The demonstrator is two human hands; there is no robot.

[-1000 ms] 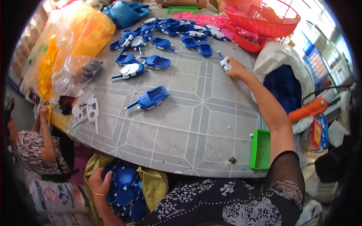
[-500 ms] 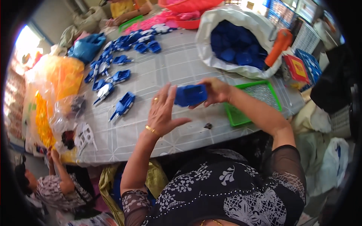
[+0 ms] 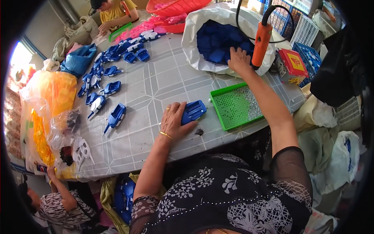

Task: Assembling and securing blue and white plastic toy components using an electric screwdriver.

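1. I see one table with a pale grid-patterned cover, and everything else sits on it or at its edges.
2. One white sack stands at the far right of the table, open and filled with blue plastic pieces; there are too many to count.
3. One clear bag of orange and yellow parts leans at the left edge.
4. One red basket sits at the far end, near another person.
5. One green tray lies right of centre, holding a heap of small screws I cannot count.
6. One orange power screwdriver hangs beside the sack.
7. About a dozen blue toy vehicles are scattered across the left and far side.
8. My right hand reaches into the sack, fingers spread on the blue pieces; I cannot tell whether it grips one.
9. My left hand presses down on one blue toy part, fingers curled over its end, near the table's front edge, just left of the tray.
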